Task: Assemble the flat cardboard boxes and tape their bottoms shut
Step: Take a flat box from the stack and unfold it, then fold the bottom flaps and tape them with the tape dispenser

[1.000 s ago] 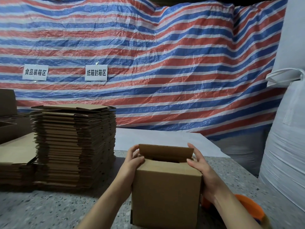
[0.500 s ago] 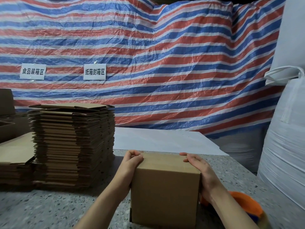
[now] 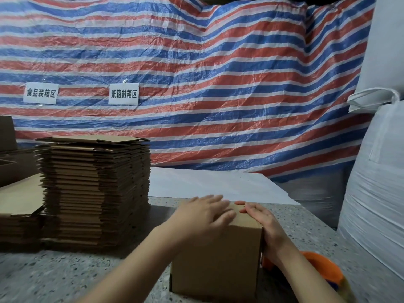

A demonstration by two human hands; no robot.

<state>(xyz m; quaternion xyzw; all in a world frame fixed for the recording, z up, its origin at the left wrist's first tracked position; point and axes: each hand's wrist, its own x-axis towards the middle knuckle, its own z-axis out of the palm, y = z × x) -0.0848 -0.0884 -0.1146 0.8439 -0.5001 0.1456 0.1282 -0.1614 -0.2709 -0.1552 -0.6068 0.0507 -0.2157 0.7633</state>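
On speckled table [image 3: 65,276], brown upright closed box [image 3: 215,261]

Two white paper signs hang on the striped tarp [image 3: 218,84]: the left sign [image 3: 40,93] reads 食品装箱区, the right sign [image 3: 124,93] 纸箱封箱区

1. A speckled stone table [image 3: 65,278] is carrying everything here.
2. A tall stack of flat cardboard boxes [image 3: 96,193] is sitting on it, serving as the landmark.
3. A lower pile of flat cardboard [image 3: 19,206] is lying just left of that stack.
4. A white sheet [image 3: 209,184] is lying behind and to the right of the stack.
5. An assembled cardboard box [image 3: 216,263] is standing right of the stack, nearer the front edge.
6. An orange tape dispenser [image 3: 321,267] is resting farther right still, touching or just beside the box.
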